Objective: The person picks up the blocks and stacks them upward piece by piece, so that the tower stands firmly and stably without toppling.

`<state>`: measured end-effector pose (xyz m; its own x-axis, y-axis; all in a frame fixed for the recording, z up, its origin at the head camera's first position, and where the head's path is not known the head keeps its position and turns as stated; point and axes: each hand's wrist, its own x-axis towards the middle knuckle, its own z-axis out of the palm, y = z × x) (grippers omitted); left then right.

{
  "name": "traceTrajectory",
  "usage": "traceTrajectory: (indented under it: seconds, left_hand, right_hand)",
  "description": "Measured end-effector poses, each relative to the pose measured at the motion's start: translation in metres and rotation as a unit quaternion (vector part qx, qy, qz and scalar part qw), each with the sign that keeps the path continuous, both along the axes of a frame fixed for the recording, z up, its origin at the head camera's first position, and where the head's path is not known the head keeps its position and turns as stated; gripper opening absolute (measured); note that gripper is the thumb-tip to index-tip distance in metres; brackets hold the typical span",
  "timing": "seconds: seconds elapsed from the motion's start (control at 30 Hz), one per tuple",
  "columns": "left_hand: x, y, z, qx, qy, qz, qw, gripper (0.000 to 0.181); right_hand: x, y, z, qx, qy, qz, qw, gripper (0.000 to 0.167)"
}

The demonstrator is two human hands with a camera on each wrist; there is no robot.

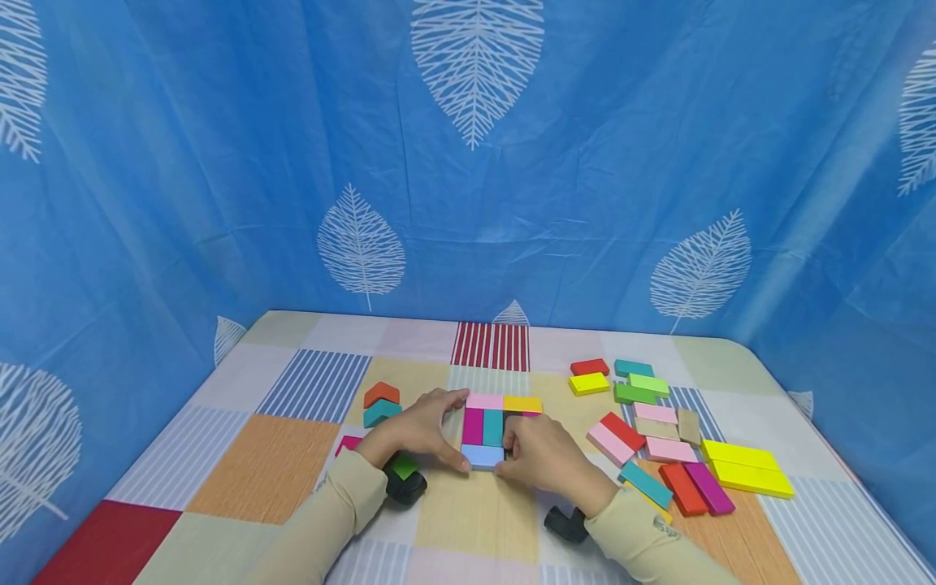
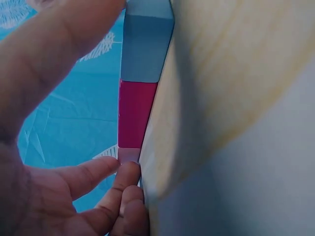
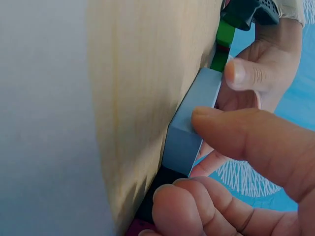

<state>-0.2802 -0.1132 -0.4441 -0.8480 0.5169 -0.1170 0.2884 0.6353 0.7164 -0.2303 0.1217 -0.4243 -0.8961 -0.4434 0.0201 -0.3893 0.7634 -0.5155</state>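
Observation:
A flat arrangement of coloured blocks lies mid-table: a pink block, a yellow-orange block, a magenta block, a teal block, a light blue block and a black block. My left hand spans its left side, thumb at the light blue block's end and fingertips at the pink block's corner. My right hand curls its fingers at the black block, its thumb touching the light blue block's front. Those fingers hide part of the black block.
Right of the hands lie many loose blocks, among them a red block, a purple block and a long yellow block. Left are an orange block, a teal piece and a green block. A blue curtain hangs behind.

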Motion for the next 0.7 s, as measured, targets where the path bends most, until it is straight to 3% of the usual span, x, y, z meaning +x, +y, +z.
traceTrajectory:
  seconds: [0.2,0.33,0.5,0.7]
  left_hand:
    - [0.0,0.003,-0.001,-0.005,0.004,0.004,1.0,0.115]
    - [0.001,0.004,-0.001,-0.004,0.005,0.008,0.9999,0.114]
    - [0.002,0.004,-0.001,-0.002,0.002,0.009,1.0,0.113]
    - [0.002,0.002,-0.002,0.002,-0.002,0.015,0.9999,0.114]
  right_hand:
    - [-0.002,0.018,0.007,-0.024,-0.028,0.01,0.9993,0.028]
    - [-0.006,0.048,0.016,-0.065,-0.057,0.048,0.9951,0.02]
    - [-0.012,0.094,0.016,-0.108,-0.079,0.104,0.9856,0.013]
    - [-0.02,0.14,0.018,-0.129,-0.094,0.083,0.9837,0.017]
